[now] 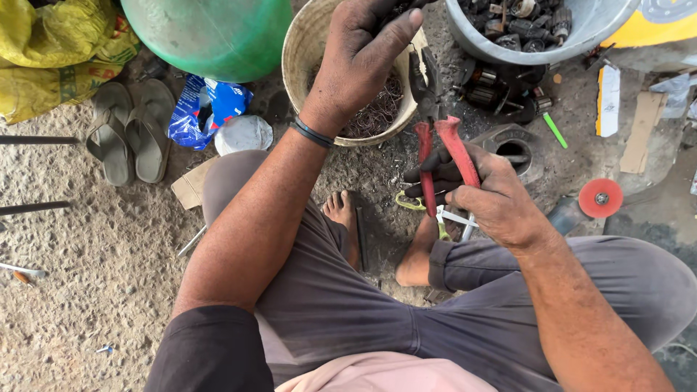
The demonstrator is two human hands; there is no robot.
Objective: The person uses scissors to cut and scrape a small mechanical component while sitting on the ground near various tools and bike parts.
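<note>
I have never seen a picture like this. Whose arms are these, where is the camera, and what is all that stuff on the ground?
No machine here: these are one person's bare arms, seen from a camera worn on their head and looking down. The person sits cross-legged on sandy ground. The right hand grips red-handled pliers, jaws pointing away. The left hand reaches out over a pale bucket with tangled thin wire inside; it closes on something dark that I cannot make out. Further off is a grey metal basin of dark small machine parts. To the left lie a pair of grey sandals, a green drum and a yellow sack. A red disc lies to the right.
</note>
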